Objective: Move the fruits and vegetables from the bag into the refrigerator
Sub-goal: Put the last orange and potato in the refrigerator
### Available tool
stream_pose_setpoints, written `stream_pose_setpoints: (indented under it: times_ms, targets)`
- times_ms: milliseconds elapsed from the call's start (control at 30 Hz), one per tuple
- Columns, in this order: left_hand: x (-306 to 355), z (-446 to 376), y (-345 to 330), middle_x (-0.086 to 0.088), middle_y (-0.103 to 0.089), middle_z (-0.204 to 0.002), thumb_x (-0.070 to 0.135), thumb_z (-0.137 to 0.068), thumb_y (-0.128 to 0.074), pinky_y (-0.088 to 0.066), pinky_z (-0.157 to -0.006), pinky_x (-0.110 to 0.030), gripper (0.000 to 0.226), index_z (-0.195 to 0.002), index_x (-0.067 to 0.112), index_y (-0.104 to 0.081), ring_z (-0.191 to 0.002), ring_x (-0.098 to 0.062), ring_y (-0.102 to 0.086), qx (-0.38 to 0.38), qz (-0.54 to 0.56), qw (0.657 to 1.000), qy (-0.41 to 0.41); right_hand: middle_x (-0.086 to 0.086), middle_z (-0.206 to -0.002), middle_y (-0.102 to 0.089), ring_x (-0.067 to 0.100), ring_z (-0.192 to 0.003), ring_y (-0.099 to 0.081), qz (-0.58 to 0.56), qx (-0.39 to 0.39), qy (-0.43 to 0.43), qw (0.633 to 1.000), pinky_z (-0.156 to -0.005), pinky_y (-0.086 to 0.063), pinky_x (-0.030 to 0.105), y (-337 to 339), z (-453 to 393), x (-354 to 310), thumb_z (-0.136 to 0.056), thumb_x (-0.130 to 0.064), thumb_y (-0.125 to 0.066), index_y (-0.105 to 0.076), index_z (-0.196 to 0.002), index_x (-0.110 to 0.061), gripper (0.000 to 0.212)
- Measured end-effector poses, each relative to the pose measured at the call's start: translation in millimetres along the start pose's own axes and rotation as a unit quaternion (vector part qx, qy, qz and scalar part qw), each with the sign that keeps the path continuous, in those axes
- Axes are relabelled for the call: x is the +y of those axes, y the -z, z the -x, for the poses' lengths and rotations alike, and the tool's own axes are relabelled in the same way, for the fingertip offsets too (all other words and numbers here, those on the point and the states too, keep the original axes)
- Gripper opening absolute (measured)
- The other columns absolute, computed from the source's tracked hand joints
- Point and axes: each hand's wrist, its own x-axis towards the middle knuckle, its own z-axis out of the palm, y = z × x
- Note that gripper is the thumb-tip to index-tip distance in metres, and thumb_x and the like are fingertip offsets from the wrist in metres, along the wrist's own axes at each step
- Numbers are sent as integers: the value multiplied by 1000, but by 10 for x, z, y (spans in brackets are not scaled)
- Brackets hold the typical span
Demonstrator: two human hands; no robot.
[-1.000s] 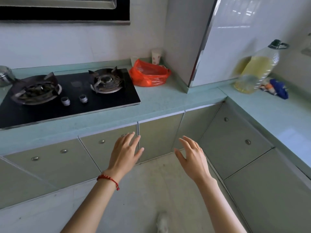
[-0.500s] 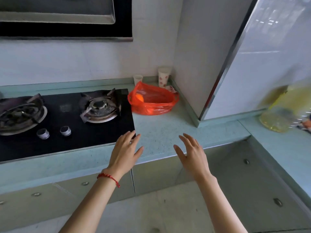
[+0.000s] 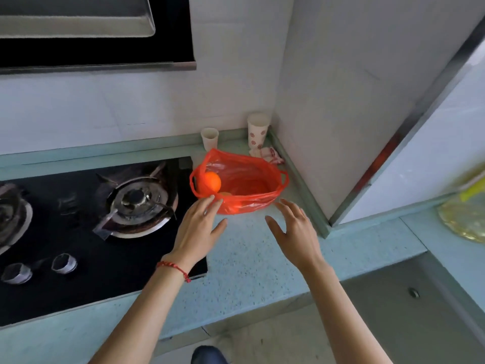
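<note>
An open red plastic bag sits on the pale green counter in the corner. An orange fruit shows at the bag's left side, and more orange shapes lie blurred under the plastic. My left hand reaches forward with straight fingers, its fingertips at the bag's near left rim. My right hand hovers open just in front of the bag's right side, holding nothing. A glossy white surface at the right may be the refrigerator.
A black gas stove with a burner and knobs lies left of the bag. Two paper cups and a crumpled cloth stand behind it. An oil bottle sits at the right edge. A range hood hangs above.
The view has come closer to the counter. Both hands have reached forward from the counter edge to the bag, the left fingertips now at its rim.
</note>
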Motion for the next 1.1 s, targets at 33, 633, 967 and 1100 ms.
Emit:
stream_pose_setpoints:
  times_ms: [33,633,967,1100]
  targets:
    - [-57,-117,-12,-17,-46,-137,28,-89,-55,-33,-105,-40,49,-131,4,-47,-128,-33,-41,1,6,1000,-1,8,-136,-50,25,-126,-45,-2,1,-1,1000,-99,-40,39,-39,-119,-2,-92,-40,-48,-50,-130,-11,47]
    - [-448,-1639,-418,-9,-51,-135,23,-90,-55,-28,-96,-16,44,-131,9,-46,-126,-21,-44,-86,137,984,81,6,-132,-53,20,-121,-49,-118,-86,-65,987,-96,-43,31,-667,-1606,73,-91,-36,-52,-51,-129,-12,45]
    - [-868,-1841,-546,-9,-63,-119,28,-85,-61,-43,-90,-30,38,-120,11,-58,-110,-25,-57,-123,95,978,137,11,-118,-62,25,-107,-57,-147,-201,-108,963,-92,-45,35,-1217,-1970,74,-87,-32,-57,-55,-123,-12,41]
    - [-1013,-1860,-602,-13,-59,-124,26,-83,-64,-39,-96,-32,44,-122,8,-56,-115,-26,-54,-130,71,976,159,13,-117,-62,27,-106,-58,-137,-228,-108,958,-88,-44,31,-1355,-1988,52,-88,-31,-58,-55,-122,-10,41]
